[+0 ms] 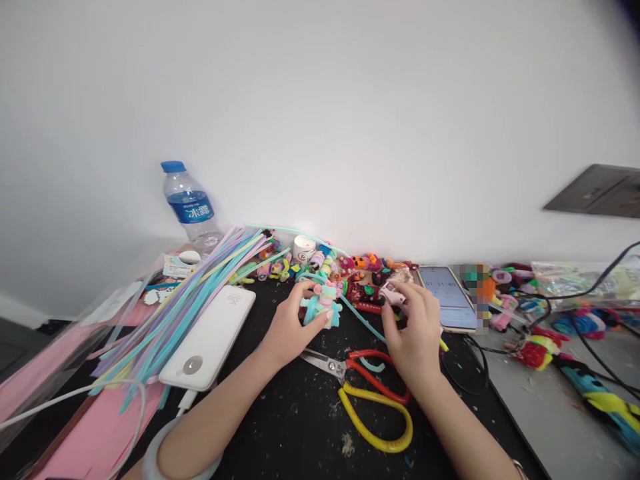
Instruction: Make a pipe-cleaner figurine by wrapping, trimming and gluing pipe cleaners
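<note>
So the left hand [290,325] is pinching a little blue-and-pink fuzzy figure [315,311], thumb lying across the front and fingers going round the far side. I'm guessing that's because it's soft and tiny, so a light fingertip grip is steadying it without squashing it, and the pink top is staying visible. The right hand [416,320] is curling over a pale pink object [391,295]; I honestly can't tell if that grip is actually pinching it or just resting on it.

The scissors [333,367] are lying on the black counter [290,427] between the forearms, probably for easy reach. The fuzzy strips [200,287] are fanning out on the left, likely so single ones are pulling free easily, and the phone [447,300] is sitting past the right hand, showing what's looking like a timer.

As for the figure vs. the grip: it's sitting right between the left thumb and fingers, its blue body poking out beyond the thumb, well apart from the right hand.
</note>
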Motion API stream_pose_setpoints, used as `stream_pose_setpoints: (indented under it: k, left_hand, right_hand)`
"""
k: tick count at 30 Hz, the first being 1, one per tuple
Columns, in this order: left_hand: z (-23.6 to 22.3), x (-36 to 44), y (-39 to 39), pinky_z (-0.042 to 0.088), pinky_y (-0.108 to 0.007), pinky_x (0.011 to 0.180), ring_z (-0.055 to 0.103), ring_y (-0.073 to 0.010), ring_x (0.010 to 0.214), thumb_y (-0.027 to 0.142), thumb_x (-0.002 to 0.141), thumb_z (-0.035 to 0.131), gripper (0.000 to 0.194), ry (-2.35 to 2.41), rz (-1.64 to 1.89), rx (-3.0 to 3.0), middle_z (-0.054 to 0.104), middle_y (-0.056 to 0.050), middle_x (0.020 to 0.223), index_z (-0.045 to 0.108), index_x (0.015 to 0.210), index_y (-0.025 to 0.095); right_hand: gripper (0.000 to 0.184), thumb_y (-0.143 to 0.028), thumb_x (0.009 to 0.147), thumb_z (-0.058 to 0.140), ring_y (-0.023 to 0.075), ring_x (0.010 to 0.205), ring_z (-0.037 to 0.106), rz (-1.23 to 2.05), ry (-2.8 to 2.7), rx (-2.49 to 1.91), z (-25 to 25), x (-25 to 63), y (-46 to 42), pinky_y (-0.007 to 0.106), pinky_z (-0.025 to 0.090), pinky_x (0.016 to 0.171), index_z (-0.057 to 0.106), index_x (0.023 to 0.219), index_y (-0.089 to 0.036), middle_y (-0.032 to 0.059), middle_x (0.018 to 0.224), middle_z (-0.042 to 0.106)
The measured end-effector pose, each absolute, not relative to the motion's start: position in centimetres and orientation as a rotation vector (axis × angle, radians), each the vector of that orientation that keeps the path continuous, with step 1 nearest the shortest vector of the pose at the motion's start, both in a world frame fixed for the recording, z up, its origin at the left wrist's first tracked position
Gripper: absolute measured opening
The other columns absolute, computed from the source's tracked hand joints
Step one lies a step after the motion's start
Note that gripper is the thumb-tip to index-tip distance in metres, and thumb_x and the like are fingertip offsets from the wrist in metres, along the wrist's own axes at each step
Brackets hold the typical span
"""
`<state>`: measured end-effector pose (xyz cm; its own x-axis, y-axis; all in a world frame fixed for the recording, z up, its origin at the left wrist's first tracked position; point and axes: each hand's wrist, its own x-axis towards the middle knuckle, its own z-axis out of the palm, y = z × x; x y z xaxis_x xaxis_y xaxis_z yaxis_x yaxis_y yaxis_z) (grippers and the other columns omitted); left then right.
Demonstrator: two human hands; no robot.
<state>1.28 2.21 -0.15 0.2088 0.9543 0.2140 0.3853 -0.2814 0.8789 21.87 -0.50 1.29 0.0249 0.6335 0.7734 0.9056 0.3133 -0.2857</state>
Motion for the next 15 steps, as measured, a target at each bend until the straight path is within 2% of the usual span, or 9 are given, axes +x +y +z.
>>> stream_pose_setpoints:
  k: [3,5,10,15]
  left_hand:
    - [-0.5,1.3,2.4,0.047,-0.029,0.081,0.056,-0.0206,0.105,0.031,0.079,0.059,0.038,1.250,1.109,1.729,0.058,-0.005,0.112,0.045,0.113,0.024]
    - [-0.6,1.3,2.5,0.048,-0.030,0.082,0.056,-0.0204,0.105,0.031,0.079,0.059,0.038,1.238,1.139,1.698,0.057,-0.005,0.114,0.045,0.113,0.023]
    - [-0.5,1.3,2.5,0.048,-0.032,0.084,0.057,-0.0214,0.105,0.033,0.079,0.059,0.039,1.221,1.155,1.669,0.057,-0.007,0.115,0.046,0.114,0.022]
    - [-0.4,1.3,2.4,0.051,-0.032,0.081,0.062,-0.0196,0.094,0.035,0.080,0.058,0.039,1.184,1.153,1.619,0.058,-0.007,0.113,0.045,0.115,0.021]
  right_hand:
    - [0.046,-0.028,0.078,0.056,0.0349,0.106,0.047,-0.480,-1.626,-1.814,1.4,22.6,-0.4,0.048,0.041,0.082,0.046,0.121,-0.013,0.0175,0.119,0.050]
    - [0.053,-0.032,0.075,0.057,0.0376,0.105,0.047,-0.478,-1.597,-2.052,1.4,22.9,-0.5,0.048,0.041,0.078,0.045,0.122,-0.011,0.0196,0.120,0.048]
    - [0.049,-0.034,0.078,0.054,0.0330,0.098,0.053,-0.394,-1.628,-2.233,1.2,23.9,-0.3,0.037,0.043,0.069,0.046,0.119,-0.009,0.0175,0.106,0.052]
    - [0.045,-0.039,0.079,0.054,0.0279,0.086,0.058,-0.252,-1.598,-2.257,1.0,25.4,0.2,0.032,0.042,0.064,0.050,0.116,-0.013,0.0148,0.102,0.054]
